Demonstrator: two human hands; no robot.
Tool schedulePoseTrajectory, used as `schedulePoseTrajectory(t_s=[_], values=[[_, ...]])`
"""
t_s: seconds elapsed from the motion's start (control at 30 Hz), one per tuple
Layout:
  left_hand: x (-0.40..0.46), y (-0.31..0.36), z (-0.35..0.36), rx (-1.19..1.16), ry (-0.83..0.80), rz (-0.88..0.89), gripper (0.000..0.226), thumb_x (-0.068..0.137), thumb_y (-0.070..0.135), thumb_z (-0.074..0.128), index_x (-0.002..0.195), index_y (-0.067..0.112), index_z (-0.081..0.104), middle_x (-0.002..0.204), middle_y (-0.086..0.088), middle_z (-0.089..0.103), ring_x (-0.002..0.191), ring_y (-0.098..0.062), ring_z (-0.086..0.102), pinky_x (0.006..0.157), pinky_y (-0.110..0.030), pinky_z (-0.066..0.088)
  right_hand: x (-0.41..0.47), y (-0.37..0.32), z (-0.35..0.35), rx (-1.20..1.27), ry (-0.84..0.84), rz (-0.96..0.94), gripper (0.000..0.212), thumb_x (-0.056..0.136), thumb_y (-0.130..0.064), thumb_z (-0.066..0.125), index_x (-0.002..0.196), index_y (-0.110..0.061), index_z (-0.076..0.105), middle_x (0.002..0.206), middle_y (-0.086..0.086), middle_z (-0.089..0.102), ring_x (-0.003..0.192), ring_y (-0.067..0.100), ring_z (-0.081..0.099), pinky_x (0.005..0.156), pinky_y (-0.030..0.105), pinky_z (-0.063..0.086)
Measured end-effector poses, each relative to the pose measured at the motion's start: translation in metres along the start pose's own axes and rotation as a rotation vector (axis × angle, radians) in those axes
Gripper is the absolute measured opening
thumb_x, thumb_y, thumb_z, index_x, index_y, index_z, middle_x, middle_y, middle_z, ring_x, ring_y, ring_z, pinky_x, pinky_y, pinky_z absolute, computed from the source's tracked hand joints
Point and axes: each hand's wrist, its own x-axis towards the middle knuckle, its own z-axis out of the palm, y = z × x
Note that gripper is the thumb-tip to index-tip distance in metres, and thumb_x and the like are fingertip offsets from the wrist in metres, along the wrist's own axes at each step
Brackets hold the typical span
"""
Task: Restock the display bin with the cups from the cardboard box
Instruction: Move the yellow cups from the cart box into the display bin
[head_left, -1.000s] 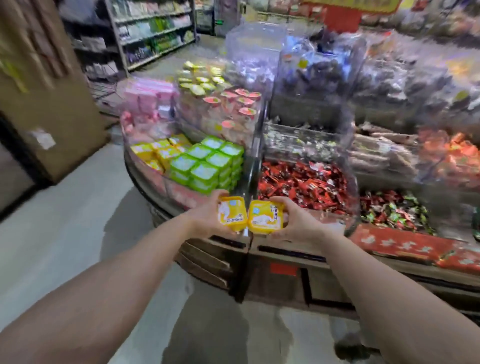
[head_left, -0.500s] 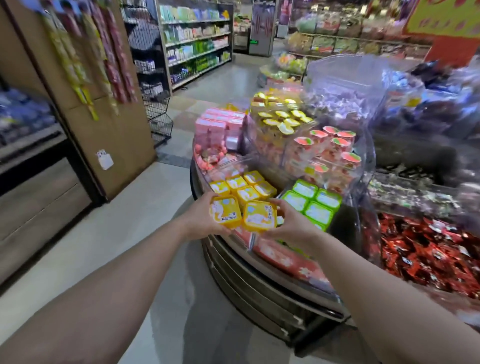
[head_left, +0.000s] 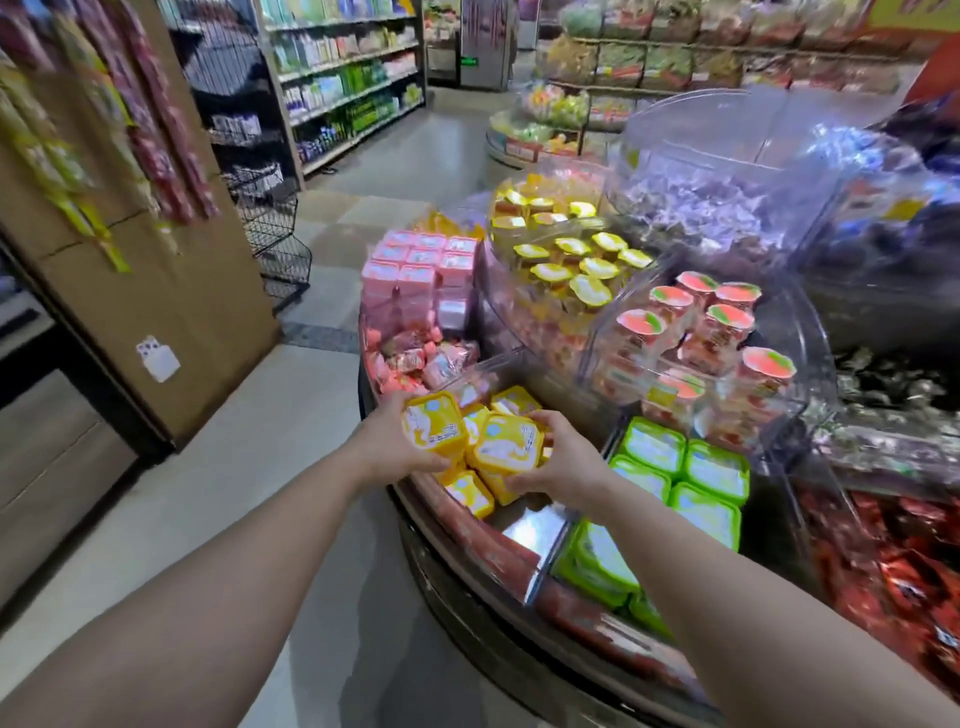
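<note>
My left hand (head_left: 387, 439) grips a square yellow cup (head_left: 434, 423) with a white-printed lid. My right hand (head_left: 558, 457) grips a second yellow cup (head_left: 506, 441) right beside it. Both cups hover over the yellow compartment of the round display bin (head_left: 524, 530), just above several yellow cups (head_left: 467, 491) lying there. The cardboard box is out of view.
Green cups (head_left: 680, 467) fill the compartment to the right, pink packs (head_left: 421, 265) the one behind. Clear upper tubs hold round yellow-lidded (head_left: 571, 260) and pink-lidded cups (head_left: 696, 322). Red sweets (head_left: 893, 561) lie far right. A wooden pillar (head_left: 156, 291) and wire baskets (head_left: 270, 223) stand left across the aisle.
The view swung left round the display. Both hands carried the two yellow cups from in front of the green and red compartments to above the yellow cup compartment.
</note>
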Motion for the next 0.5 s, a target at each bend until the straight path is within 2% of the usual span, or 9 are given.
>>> schedulePoseTrajectory(t_s=[0.07,0.17,0.27,0.33,0.4,0.43,0.5], values=[[0.023,0.001,-0.001,0.037,-0.049,0.021,0.102,0.054,0.032,0.091,0.138,0.022,0.033,0.122,0.001,0.054,0.11,-0.018,0.055,0.095,-0.033,0.046,0.012,0.0,0.002,-0.01,0.015,0.037,0.089,0.064,-0.018,0.085,0.137,-0.031,0.036,0.101,-0.005,0.053,0.078,0.025,0.065,0.063,0.048,0.059],[0.066,0.001,0.001,0.031,-0.101,0.089,0.107,0.058,0.03,0.091,0.144,0.019,0.029,0.137,0.001,0.045,0.125,-0.019,0.045,0.097,-0.028,0.04,0.029,0.004,0.009,0.008,0.033,0.127,0.09,0.061,-0.023,0.086,0.135,-0.03,0.035,0.109,0.002,0.056,0.078,0.027,0.066,0.063,0.046,0.06],[0.109,0.0,0.007,0.036,-0.182,0.155,0.104,0.059,0.031,0.09,0.143,0.017,0.029,0.138,-0.001,0.042,0.119,-0.015,0.044,0.092,-0.026,0.038,0.039,0.011,0.027,0.025,0.081,0.222,0.096,0.056,-0.028,0.091,0.134,-0.028,0.036,0.108,0.001,0.057,0.09,0.022,0.065,0.072,0.044,0.06],[0.132,0.001,0.011,0.059,-0.259,0.213,0.097,0.061,0.029,0.089,0.14,0.017,0.032,0.126,0.002,0.044,0.112,-0.015,0.046,0.089,-0.027,0.04,0.039,0.013,0.044,0.046,0.11,0.294,0.097,0.057,-0.027,0.091,0.136,-0.025,0.035,0.105,-0.003,0.058,0.09,0.016,0.063,0.075,0.032,0.058],[0.148,0.002,0.016,0.081,-0.342,0.256,0.094,0.061,0.028,0.089,0.137,0.019,0.034,0.115,0.004,0.047,0.106,-0.014,0.049,0.085,-0.027,0.041,0.037,0.009,0.063,0.054,0.129,0.354,0.09,0.062,-0.022,0.089,0.134,-0.022,0.034,0.096,-0.008,0.058,0.074,0.007,0.061,0.058,0.01,0.05],[0.155,0.002,0.019,0.093,-0.384,0.283,0.093,0.059,0.029,0.089,0.135,0.019,0.035,0.114,0.004,0.049,0.105,-0.014,0.051,0.084,-0.028,0.042,0.036,0.006,0.072,0.046,0.141,0.375,0.088,0.064,-0.02,0.088,0.134,-0.021,0.035,0.096,-0.007,0.058,0.069,0.004,0.058,0.052,0.007,0.045],[0.164,0.003,0.025,0.111,-0.467,0.327,0.096,0.055,0.032,0.09,0.134,0.021,0.037,0.117,0.003,0.051,0.109,-0.016,0.053,0.088,-0.03,0.046,0.038,0.001,0.084,0.005,0.19,0.406,0.089,0.062,-0.026,0.088,0.134,-0.024,0.035,0.108,-0.003,0.058,0.075,0.007,0.057,0.056,0.008,0.046]])
